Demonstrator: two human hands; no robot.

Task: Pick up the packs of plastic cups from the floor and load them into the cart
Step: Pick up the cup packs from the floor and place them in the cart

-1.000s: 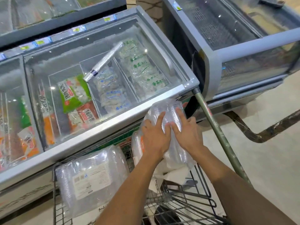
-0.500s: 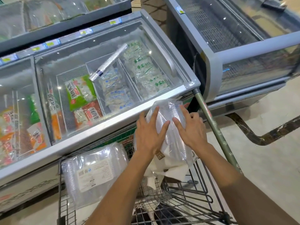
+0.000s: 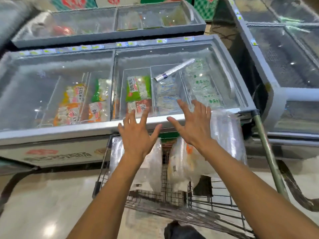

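Clear packs of plastic cups stand in the wire cart (image 3: 214,211) below me. One pack (image 3: 227,135) leans at the cart's right side, another pack (image 3: 181,163) with an orange mark sits in the middle, and a third pack (image 3: 153,168) lies at the left. My left hand (image 3: 138,135) hovers over the left pack with fingers spread and empty. My right hand (image 3: 195,125) is raised beside the right pack, fingers apart, holding nothing. The image is blurred by motion.
A glass-topped chest freezer (image 3: 69,133) with bags of frozen food stands right behind the cart. A long wrapped sleeve (image 3: 174,69) lies on its lid. Another freezer (image 3: 284,94) is at the right. The cart's green handle bar (image 3: 265,149) runs down the right. Pale floor lies at the left.
Both hands have let go of the pack they were pressing into the cart and lifted, fingers spread. The view has swung up and left.
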